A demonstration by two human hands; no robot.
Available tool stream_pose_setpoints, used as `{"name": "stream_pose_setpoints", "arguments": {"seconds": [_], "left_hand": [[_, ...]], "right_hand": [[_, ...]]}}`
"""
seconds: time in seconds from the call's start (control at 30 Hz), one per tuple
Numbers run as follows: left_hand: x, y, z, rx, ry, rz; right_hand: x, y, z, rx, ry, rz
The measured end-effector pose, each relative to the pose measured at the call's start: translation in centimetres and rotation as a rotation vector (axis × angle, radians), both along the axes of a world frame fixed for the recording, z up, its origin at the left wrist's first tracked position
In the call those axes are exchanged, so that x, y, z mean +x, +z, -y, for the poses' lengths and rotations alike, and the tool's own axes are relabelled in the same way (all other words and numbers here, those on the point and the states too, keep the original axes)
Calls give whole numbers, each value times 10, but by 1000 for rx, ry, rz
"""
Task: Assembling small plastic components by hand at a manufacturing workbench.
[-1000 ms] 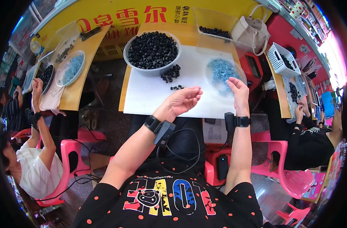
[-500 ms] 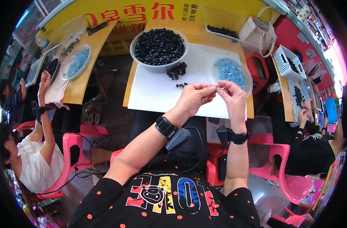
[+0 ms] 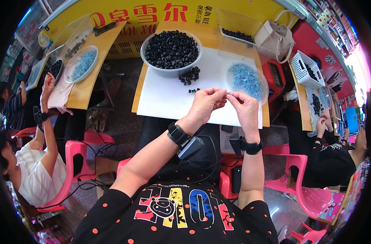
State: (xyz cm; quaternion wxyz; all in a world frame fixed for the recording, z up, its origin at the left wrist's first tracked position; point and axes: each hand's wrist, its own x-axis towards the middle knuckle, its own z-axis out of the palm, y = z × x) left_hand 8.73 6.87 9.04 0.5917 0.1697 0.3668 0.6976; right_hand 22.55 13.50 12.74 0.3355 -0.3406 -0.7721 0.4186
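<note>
From above, the person's left hand (image 3: 207,102) and right hand (image 3: 244,106) meet in the middle, just over the near edge of the white sheet (image 3: 169,99) on the wooden table (image 3: 210,37). The fingertips of both hands are pinched tight and touch each other — something tiny sits between them, too small to make out. Each wrist wears a black band with a little box and a wire. Just past the left hand lies a small row of black rings (image 3: 193,90), and a bit farther a loose pile of black rings (image 3: 189,75) leans by the big grey bowl (image 3: 169,72), which is heaped full of the same black rings. Near the right hand sits a clear round dish of small blue pieces (image 3: 245,80). At the far corner stands a clear box (image 3: 238,30) with a few black rings inside, and a cream bag (image 3: 275,35) beside it. Other people sit on pink chairs at both sides — each at their own table.
</note>
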Motion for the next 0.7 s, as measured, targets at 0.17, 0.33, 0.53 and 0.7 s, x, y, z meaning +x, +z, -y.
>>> {"name": "stream_pose_setpoints", "arguments": {"seconds": [0.17, 0.33, 0.53, 0.7], "left_hand": [[4, -3, 3, -60, 50, 2], [1, -15, 4, -99, 13, 145], [-10, -34, 2, -113, -19, 410], [-34, -32, 16, -177, 121, 458]], "right_hand": [[-4, -10, 4, 108, -32, 32], [-6, -13, 8, 276, -36, 101], [8, -26, -10, 86, -102, 31], [21, -61, -65, 5, -198, 6]]}}
